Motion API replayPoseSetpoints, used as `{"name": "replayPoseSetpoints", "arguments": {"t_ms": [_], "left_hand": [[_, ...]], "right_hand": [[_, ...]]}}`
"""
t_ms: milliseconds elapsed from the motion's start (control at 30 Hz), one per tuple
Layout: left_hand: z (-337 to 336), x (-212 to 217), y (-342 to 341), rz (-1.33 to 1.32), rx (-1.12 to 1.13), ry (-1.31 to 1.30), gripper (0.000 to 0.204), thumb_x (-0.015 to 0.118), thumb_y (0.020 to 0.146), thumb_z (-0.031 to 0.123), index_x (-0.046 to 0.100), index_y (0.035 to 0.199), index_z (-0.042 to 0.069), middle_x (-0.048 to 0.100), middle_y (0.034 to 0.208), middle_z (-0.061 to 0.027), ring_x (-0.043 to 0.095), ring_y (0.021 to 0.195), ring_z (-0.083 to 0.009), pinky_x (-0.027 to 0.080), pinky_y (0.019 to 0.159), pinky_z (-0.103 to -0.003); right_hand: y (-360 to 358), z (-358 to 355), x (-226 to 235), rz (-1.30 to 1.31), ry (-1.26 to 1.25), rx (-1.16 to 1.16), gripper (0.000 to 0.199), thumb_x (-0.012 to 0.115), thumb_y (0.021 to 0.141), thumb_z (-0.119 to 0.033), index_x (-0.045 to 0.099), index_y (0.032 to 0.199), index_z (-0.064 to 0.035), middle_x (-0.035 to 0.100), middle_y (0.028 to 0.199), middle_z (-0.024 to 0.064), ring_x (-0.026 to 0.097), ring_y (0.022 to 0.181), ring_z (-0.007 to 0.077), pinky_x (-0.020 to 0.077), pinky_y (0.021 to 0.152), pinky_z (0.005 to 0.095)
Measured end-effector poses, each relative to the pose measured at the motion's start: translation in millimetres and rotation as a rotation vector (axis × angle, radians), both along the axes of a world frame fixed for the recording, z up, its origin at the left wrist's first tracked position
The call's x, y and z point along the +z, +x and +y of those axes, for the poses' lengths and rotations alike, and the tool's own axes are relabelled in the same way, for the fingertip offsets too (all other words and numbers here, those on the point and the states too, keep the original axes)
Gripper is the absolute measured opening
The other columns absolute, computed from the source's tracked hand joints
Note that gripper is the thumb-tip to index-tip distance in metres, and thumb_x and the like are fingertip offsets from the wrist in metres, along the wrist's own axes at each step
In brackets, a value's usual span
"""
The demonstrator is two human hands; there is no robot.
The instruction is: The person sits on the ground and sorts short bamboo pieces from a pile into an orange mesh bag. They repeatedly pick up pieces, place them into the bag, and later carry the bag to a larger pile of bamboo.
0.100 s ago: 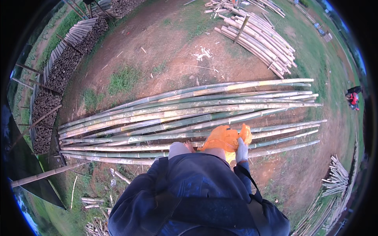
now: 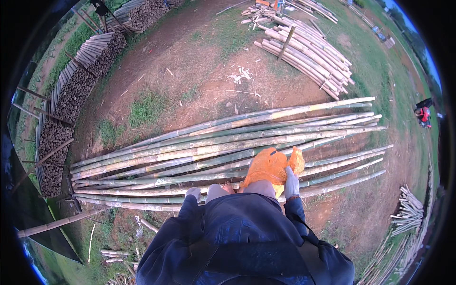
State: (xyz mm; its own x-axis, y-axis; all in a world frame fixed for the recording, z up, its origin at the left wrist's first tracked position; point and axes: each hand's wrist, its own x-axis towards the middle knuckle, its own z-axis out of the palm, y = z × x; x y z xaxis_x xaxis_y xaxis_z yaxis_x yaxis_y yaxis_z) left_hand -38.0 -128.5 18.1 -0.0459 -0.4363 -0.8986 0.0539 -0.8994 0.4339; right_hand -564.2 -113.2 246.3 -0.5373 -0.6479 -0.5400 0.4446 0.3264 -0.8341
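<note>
My right hand (image 2: pixel 292 184), in a pale glove, is closed on the gathered edge of an orange mesh bag (image 2: pixel 264 170). The bag hangs in front of my right leg and covers part of the poles beyond. My left hand (image 2: pixel 194 192), also gloved, hangs beside my left leg, nearest to the closest bamboo poles; its fingers are too small to make out. Long green and yellowish bamboo poles (image 2: pixel 194 144) lie side by side across the ground before me. A bare foot (image 2: pixel 228 188) shows between the poles and my knees.
Stacked bamboo (image 2: pixel 57 142) stands at the left behind wooden stakes. A pile of cut bamboo (image 2: pixel 306 54) lies far ahead to the right, and a smaller pole pile (image 2: pixel 407 211) is at the near right. A person in red and black (image 2: pixel 423 114) is at the far right.
My left hand has come further into view beside my left leg. The orange bag has risen slightly, still in my right hand. The whole view has shifted a little.
</note>
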Motion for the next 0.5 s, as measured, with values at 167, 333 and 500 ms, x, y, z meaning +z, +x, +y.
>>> {"name": "replayPoseSetpoints", "arguments": {"t_ms": [167,333,500], "left_hand": [[-136.0,75.5,-92.1,-0.038,0.147,-0.159,0.042,0.074,0.104,0.036,0.064,0.140,0.016,0.075,0.111,-0.0083,0.076,0.091,-0.0222,0.059,0.069,-0.037],[-257.1,115.3,-201.1,0.185,0.047,-0.030,0.094,0.067,0.103,0.068,0.028,0.174,0.021,0.039,0.169,-0.0264,0.057,0.142,-0.0446,0.055,0.107,-0.061],[-367.0,125.2,-305.3,0.907,0.185,0.029,0.070,0.041,0.117,0.060,0.043,0.168,0.012,0.058,0.161,-0.0170,0.061,0.141,-0.0335,0.052,0.119,-0.050]], "right_hand": [[16.9,-110.2,28.0,0.385,0.000,0.428,0.052,0.067,0.109,-0.037,0.064,0.141,0.0046,0.069,0.133,0.0131,0.067,0.118,0.0203,0.0560,0.098,0.0375],[38.7,-259.5,57.6,-0.161,-0.111,0.391,0.050,0.068,0.110,-0.032,0.060,0.147,0.0006,0.069,0.135,0.0129,0.066,0.125,0.0228,0.0559,0.103,0.0375],[26.6,-387.9,115.2,-0.680,-0.128,0.300,0.044,0.063,0.113,-0.025,0.056,0.149,-0.0005,0.068,0.140,0.0134,0.068,0.127,0.0266,0.0571,0.108,0.0407]]}}
